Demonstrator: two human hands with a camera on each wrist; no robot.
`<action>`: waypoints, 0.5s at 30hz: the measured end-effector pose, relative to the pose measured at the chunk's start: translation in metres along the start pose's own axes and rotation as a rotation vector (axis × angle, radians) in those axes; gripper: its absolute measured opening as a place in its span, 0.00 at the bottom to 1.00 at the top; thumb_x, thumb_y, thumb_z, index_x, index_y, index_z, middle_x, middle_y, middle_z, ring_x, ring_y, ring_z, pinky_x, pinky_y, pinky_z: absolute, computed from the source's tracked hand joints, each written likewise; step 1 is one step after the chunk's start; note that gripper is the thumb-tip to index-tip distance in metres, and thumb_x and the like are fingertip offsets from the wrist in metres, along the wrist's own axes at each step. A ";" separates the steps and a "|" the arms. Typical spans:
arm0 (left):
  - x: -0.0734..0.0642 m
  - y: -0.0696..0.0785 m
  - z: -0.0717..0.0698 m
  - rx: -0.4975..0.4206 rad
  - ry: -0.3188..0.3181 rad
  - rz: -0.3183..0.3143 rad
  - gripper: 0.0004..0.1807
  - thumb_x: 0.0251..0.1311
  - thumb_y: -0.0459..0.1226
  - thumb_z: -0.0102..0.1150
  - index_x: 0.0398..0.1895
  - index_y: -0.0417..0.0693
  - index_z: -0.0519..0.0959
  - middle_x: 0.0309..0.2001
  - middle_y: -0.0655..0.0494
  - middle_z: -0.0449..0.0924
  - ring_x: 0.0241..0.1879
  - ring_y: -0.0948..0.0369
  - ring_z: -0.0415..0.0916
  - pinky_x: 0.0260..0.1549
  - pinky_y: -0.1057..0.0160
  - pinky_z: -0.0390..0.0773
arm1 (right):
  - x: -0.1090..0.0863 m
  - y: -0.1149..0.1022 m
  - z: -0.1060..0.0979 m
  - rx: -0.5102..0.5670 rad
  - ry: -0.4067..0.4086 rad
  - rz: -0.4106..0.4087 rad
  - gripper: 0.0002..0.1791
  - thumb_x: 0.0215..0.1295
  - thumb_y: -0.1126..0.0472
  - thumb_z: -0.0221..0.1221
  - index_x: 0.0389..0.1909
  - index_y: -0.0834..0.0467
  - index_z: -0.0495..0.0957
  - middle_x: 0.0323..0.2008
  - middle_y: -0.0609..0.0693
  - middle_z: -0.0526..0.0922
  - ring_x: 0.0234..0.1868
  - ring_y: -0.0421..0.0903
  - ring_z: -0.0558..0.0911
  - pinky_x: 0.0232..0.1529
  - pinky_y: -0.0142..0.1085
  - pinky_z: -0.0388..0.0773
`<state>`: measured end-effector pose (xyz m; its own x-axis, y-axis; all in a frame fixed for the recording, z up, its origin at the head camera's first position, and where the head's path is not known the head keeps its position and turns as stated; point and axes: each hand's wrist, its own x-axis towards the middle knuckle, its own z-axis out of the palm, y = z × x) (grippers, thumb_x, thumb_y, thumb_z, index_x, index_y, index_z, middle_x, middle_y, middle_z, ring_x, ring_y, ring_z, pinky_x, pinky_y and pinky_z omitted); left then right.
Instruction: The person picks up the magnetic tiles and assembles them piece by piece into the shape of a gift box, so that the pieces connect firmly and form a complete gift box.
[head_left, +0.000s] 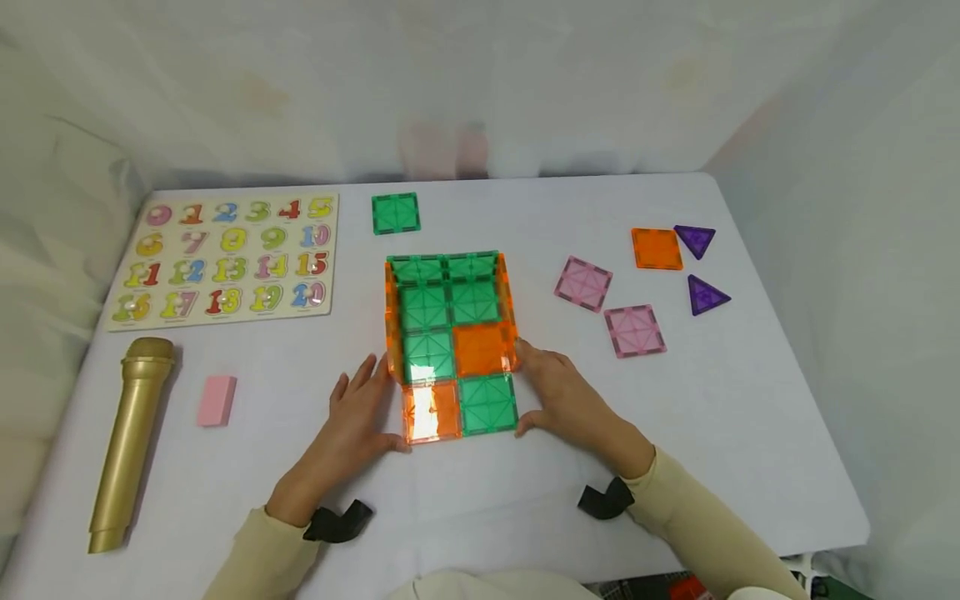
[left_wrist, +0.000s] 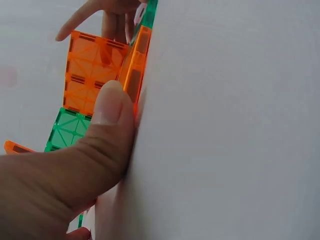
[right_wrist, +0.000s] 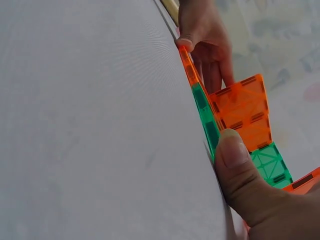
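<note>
In the head view, a tray-like build of magnetic tiles (head_left: 476,302) lies mid-table, its floor made of green and orange squares. Green tiles stand as a wall at the far side, and orange ones stand along the left and right. The front row, one orange and one green tile, has no wall. My left hand (head_left: 352,425) is spread at the left side, fingers by the orange wall and thumb at the front corner. On the right side my right hand (head_left: 570,404) mirrors it, fingertips at the orange wall. The right wrist view shows its thumb (right_wrist: 234,152) close against the front edge.
A number puzzle board (head_left: 225,315) lies back left, above a gold microphone (head_left: 133,442) and a pink block (head_left: 216,401). Loose tiles surround the build: a green square (head_left: 396,214) behind, pink squares (head_left: 583,283), an orange square (head_left: 657,249) and purple triangles (head_left: 707,295) at right.
</note>
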<state>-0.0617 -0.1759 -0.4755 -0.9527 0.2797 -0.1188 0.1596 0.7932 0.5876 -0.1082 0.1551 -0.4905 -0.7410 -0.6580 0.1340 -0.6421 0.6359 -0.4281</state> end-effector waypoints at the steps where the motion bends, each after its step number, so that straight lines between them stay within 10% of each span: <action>1: 0.000 -0.001 0.001 -0.004 0.010 0.003 0.70 0.32 0.47 0.79 0.76 0.39 0.43 0.73 0.40 0.55 0.75 0.44 0.40 0.68 0.35 0.36 | 0.000 0.000 0.000 -0.007 0.008 -0.012 0.67 0.39 0.40 0.70 0.75 0.62 0.45 0.73 0.59 0.58 0.66 0.54 0.67 0.67 0.52 0.62; 8: 0.003 -0.007 0.004 -0.008 0.074 0.055 0.67 0.34 0.48 0.77 0.75 0.36 0.45 0.69 0.41 0.65 0.73 0.45 0.49 0.69 0.38 0.38 | 0.006 0.005 -0.001 -0.011 0.052 -0.053 0.64 0.41 0.39 0.66 0.75 0.64 0.47 0.69 0.60 0.64 0.62 0.55 0.71 0.64 0.51 0.66; 15: 0.004 -0.013 0.003 -0.068 0.178 0.166 0.40 0.54 0.41 0.67 0.68 0.34 0.64 0.67 0.37 0.66 0.69 0.43 0.59 0.67 0.39 0.49 | 0.007 0.008 -0.002 0.093 0.138 -0.027 0.53 0.59 0.28 0.37 0.76 0.60 0.40 0.60 0.62 0.74 0.55 0.58 0.77 0.59 0.52 0.72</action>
<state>-0.0671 -0.1836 -0.4861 -0.9463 0.2988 0.1231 0.3057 0.7045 0.6405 -0.1187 0.1558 -0.4915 -0.7477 -0.6087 0.2655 -0.6460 0.5742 -0.5029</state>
